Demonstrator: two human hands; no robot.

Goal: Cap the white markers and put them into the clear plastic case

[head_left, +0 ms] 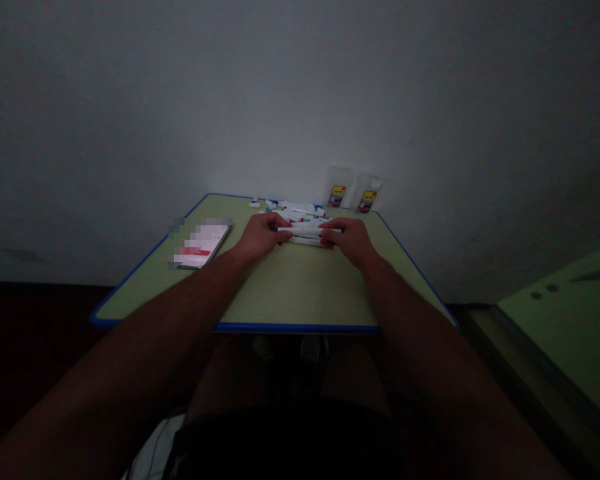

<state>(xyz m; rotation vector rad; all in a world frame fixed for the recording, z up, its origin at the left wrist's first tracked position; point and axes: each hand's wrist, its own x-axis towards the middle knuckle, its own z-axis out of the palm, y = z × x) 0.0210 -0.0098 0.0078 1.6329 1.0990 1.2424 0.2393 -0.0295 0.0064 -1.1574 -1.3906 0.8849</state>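
Observation:
A white marker (306, 231) lies crosswise between my two hands, with a dark blue end at the left. My left hand (260, 237) pinches it near that blue end. Its other end is in the fingers of my right hand (351, 239). Just below is another white marker (307, 241), with a red end by my right fingers; whether they touch it I cannot tell. Behind my hands, several white markers (300, 208) with coloured ends lie in a loose pile, partly hidden by my fingers.
A phone (211, 241) with a lit screen lies on the left of the green, blue-edged table (300, 293). Two transparent plastic packages (338, 188) with yellow labels lean against the wall (290, 100). Small white pieces (255, 203) lie at the back left.

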